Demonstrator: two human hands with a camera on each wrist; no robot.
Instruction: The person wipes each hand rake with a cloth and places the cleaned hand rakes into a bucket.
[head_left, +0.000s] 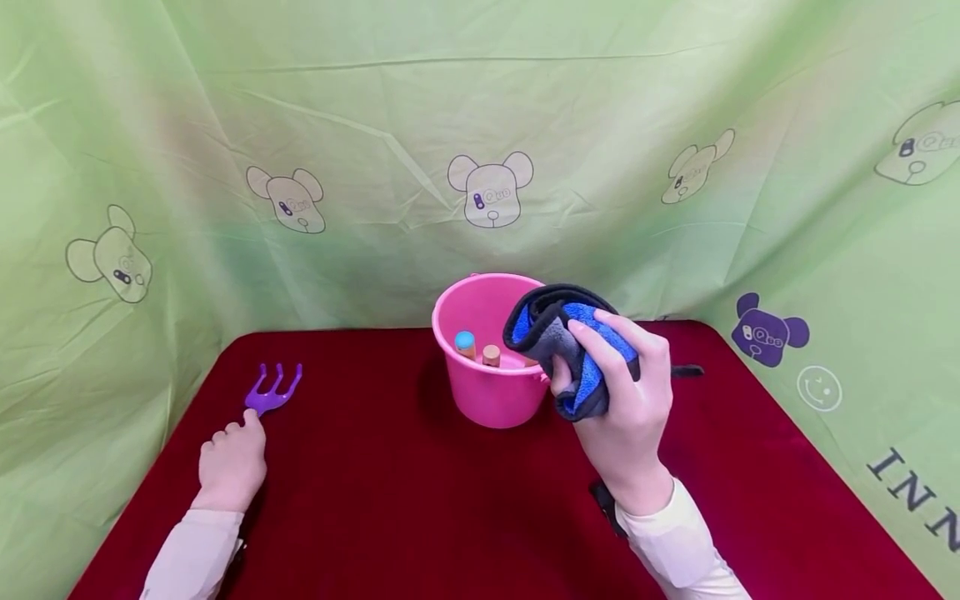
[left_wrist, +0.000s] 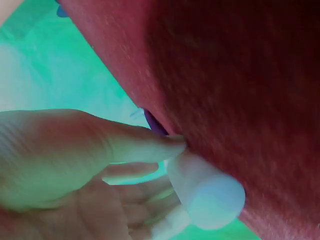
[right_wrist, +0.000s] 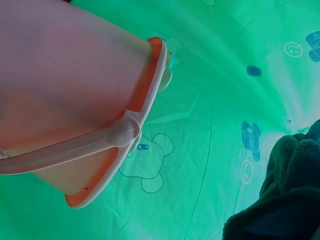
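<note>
In the head view my left hand point(head_left: 234, 462) grips a purple toy hand fork point(head_left: 270, 396) at the table's left side, tines pointing away from me. Its rounded, pale-looking handle end point(left_wrist: 215, 197) shows under the thumb in the left wrist view. My right hand point(head_left: 630, 396) grips a bunched blue and grey towel point(head_left: 600, 354) with black edging, raised over the right rim of a pink bucket point(head_left: 495, 400). Inside the bucket stand a blue-topped piece point(head_left: 465, 342) and a wood-coloured piece point(head_left: 491, 355). The right wrist view has the towel point(right_wrist: 290, 185) at the lower right, beside the bucket point(right_wrist: 75, 85).
A dark red cloth covers the table point(head_left: 375, 508). Green printed fabric point(head_left: 360, 125) hangs behind it and along both sides. A thin black object point(head_left: 687, 371) lies at the back right, partly hidden behind my right hand. The bucket's handle point(right_wrist: 65, 150) hangs against its side.
</note>
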